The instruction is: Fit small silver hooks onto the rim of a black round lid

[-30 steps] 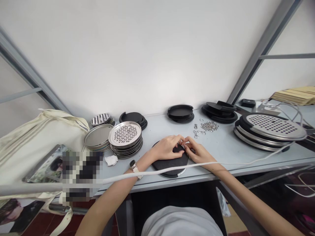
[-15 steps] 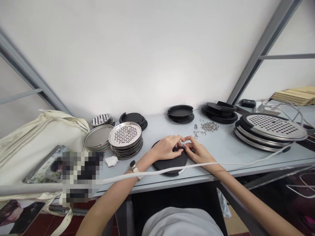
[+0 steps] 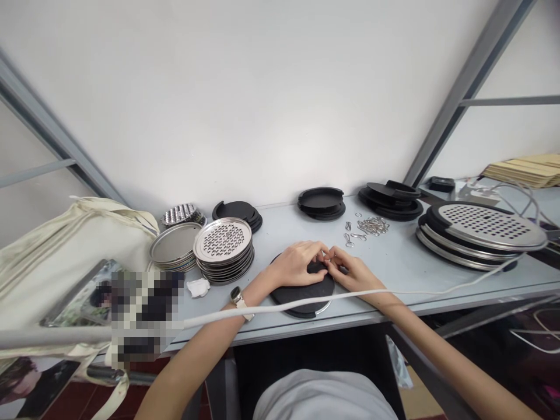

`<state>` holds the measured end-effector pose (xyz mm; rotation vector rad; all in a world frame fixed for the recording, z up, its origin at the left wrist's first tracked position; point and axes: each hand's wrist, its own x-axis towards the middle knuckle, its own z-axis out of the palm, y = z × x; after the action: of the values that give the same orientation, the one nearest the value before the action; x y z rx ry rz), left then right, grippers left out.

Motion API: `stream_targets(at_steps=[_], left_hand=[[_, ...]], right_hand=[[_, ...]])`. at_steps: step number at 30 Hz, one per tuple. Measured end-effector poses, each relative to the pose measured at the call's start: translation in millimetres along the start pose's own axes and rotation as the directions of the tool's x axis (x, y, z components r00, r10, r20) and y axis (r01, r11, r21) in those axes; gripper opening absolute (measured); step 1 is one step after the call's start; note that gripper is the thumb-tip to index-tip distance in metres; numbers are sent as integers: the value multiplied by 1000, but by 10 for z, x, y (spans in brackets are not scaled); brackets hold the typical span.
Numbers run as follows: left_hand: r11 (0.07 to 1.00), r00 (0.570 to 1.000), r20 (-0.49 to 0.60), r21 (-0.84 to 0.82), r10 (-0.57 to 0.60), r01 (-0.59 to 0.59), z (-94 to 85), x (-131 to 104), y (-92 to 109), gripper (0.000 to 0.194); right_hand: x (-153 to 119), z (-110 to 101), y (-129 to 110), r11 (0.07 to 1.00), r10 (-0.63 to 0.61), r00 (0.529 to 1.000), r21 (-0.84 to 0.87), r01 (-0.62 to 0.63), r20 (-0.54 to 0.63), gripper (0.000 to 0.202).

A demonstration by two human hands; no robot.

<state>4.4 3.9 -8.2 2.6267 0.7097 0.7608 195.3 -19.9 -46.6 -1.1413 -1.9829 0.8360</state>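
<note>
A black round disc (image 3: 306, 294) with a silvery rim showing at its lower right lies on the table before me. My left hand (image 3: 300, 265) rests over its upper part, fingers bent to the far right edge and thumb pressed on the surface. At that same edge my right hand (image 3: 349, 269) pinches something small, hidden between the fingertips. Both hands' fingertips almost meet there. Beyond my right hand lies a pile of small metal clips (image 3: 374, 226), with a few loose ones (image 3: 349, 239) nearer to me.
Perforated metal grater discs (image 3: 223, 239) and plain metal discs (image 3: 175, 242) are stacked at left. Black round holders (image 3: 321, 201) stand along the wall. Assembled grater discs (image 3: 494, 224) form a stack at right. A white cable (image 3: 350, 296) crosses in front of my forearms.
The black disc has turned slightly under my hands, its lower edge shifting a little. My right fingers have closed nearer to my left fingertips, covering a small shiny bit seen before.
</note>
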Motion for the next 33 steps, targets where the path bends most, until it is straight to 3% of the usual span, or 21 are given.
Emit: stream_targets(at_steps=[18, 33], left_hand=[[996, 998, -14, 67, -65, 66, 21, 9, 12, 36], [995, 999, -9, 81, -50, 51, 22, 16, -2, 25]], right_hand=[[10, 3, -21, 1000, -21, 999, -20, 21, -37, 17], [20, 18, -9, 997, -20, 998, -76, 15, -68, 20]])
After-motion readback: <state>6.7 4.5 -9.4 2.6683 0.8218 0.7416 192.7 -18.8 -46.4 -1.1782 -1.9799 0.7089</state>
